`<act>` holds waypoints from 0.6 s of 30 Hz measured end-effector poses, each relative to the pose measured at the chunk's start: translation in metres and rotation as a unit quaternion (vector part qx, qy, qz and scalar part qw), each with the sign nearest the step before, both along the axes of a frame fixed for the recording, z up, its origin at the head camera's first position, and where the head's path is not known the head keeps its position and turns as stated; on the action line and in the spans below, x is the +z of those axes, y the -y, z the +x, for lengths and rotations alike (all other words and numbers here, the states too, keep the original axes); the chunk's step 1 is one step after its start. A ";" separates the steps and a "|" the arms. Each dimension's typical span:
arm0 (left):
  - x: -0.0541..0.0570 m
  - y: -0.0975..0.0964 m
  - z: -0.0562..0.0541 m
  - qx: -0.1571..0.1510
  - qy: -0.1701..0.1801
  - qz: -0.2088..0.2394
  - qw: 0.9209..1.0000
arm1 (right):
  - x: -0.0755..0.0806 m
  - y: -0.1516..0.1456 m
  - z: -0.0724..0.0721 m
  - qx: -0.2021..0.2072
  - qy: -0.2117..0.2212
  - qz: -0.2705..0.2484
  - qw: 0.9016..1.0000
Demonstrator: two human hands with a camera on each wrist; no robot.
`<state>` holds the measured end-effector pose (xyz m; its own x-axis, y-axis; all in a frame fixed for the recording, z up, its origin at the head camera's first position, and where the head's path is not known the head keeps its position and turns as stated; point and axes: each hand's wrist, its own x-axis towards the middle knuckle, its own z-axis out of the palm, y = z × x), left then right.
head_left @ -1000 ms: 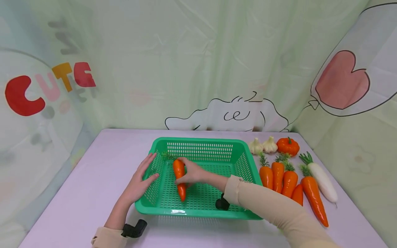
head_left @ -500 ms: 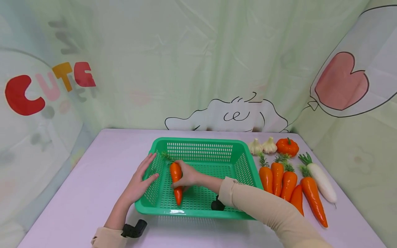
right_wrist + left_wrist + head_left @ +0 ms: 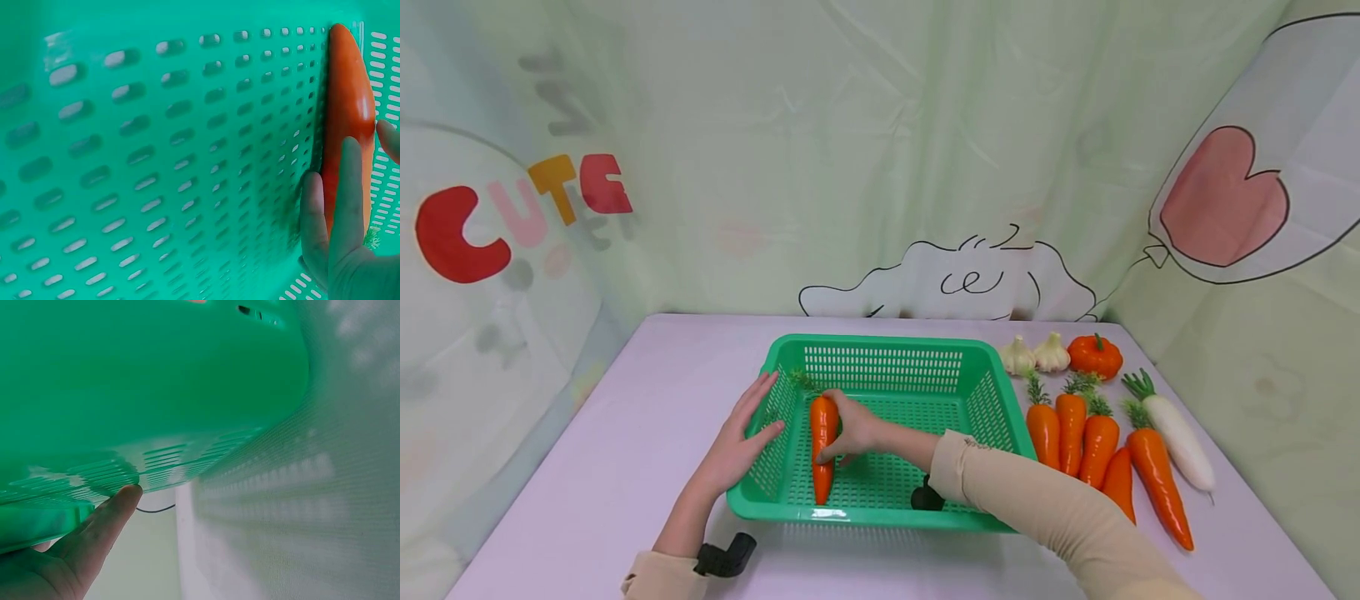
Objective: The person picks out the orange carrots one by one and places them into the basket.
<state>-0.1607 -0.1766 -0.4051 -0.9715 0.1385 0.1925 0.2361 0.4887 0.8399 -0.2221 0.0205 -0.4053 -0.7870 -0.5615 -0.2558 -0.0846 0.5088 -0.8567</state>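
Note:
Inside the green plastic basket [image 3: 895, 518], a carrot [image 3: 822, 487] with leafy green top lies lengthwise near the left side, its tip toward the front wall. My right hand [image 3: 854, 427] holds it from the right side, thumb and fingers at its body. In the right wrist view, the carrot [image 3: 353, 94] lies along the perforated floor, with fingers [image 3: 350, 187] over it and the thumb at its far edge. My left hand [image 3: 737, 442] rests with spread, straight fingers against the basket's left side; the left wrist view shows a finger [image 3: 115, 515] along the outer wall.
Right of the basket lie several more carrots [image 3: 1101, 446], the nearest ones partly hidden by the right sleeve [image 3: 1037, 492], and a white radish [image 3: 1180, 442]. Garlic bulbs [image 3: 1051, 353] and an orange pumpkin [image 3: 1095, 357] stand behind them. A printed curtain [image 3: 880, 167] closes off the back.
My right hand has shifted slightly left with the carrot, which turned to lie straighter, its tip nearer the basket's front wall. My left hand has stayed at the basket's side.

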 end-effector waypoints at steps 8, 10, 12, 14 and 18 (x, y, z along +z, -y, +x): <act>0.000 0.000 -0.001 0.000 0.000 -0.002 1.000 | 0.002 0.000 0.000 -0.005 -0.011 0.003 1.000; -0.001 0.000 -0.001 0.000 -0.001 -0.002 1.000 | 0.004 -0.001 0.000 -0.004 -0.014 0.007 1.000; -0.001 0.000 -0.001 -0.001 -0.001 -0.001 1.000 | 0.006 -0.002 0.000 -0.005 -0.013 0.002 1.000; -0.001 0.000 -0.001 -0.001 -0.001 -0.001 1.000 | 0.010 -0.004 0.000 -0.006 -0.012 -0.002 1.000; -0.001 -0.001 -0.001 -0.001 -0.001 0.000 1.000 | 0.019 -0.008 -0.001 -0.007 -0.026 0.005 1.000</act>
<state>-0.1616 -0.1758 -0.4061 -0.9709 0.1398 0.1943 0.2383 0.4886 0.8393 -0.2229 0.0287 -0.3860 -0.8072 -0.5482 -0.2188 -0.1224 0.5181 -0.8465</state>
